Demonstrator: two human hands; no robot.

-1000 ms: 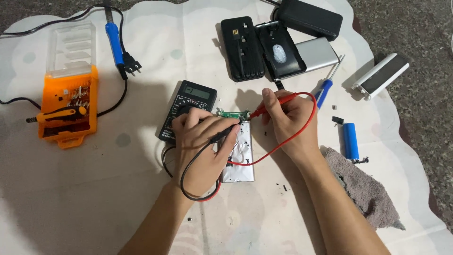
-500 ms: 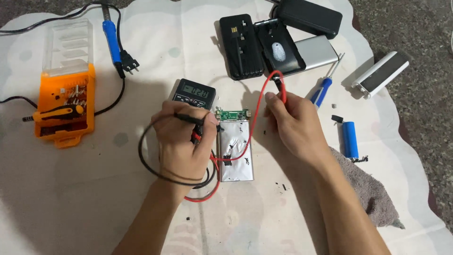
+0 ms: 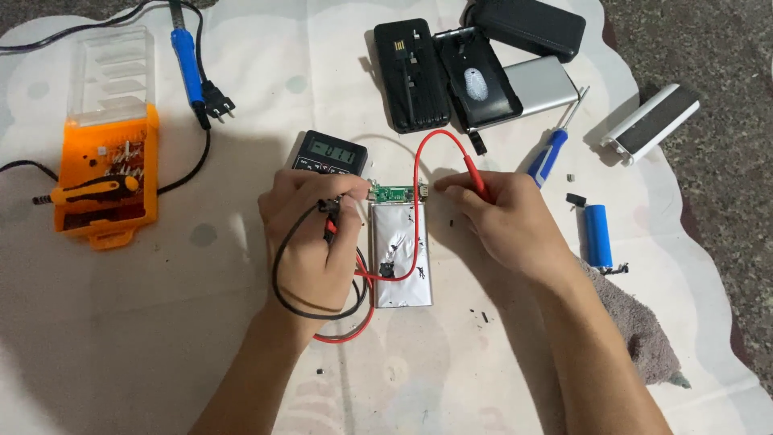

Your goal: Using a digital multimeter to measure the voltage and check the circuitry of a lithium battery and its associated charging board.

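Head view | left hand (image 3: 310,242) pinches black probe (image 3: 342,204), right hand (image 3: 507,221) grips red probe (image 3: 475,181) | both tips at green board (image 3: 398,194) atop silver cell (image 3: 400,254) | meter (image 3: 330,153) reading; cell bare, cases (image 3: 451,72) open nearby, reassembly undone.

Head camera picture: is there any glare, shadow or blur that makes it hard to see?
Head view: sharp overall; the silver battery pouch shows bright glare patches; soft shadows lie beside the left hand and right hand; the meter screen is lit, though its digits are too small to read surely.
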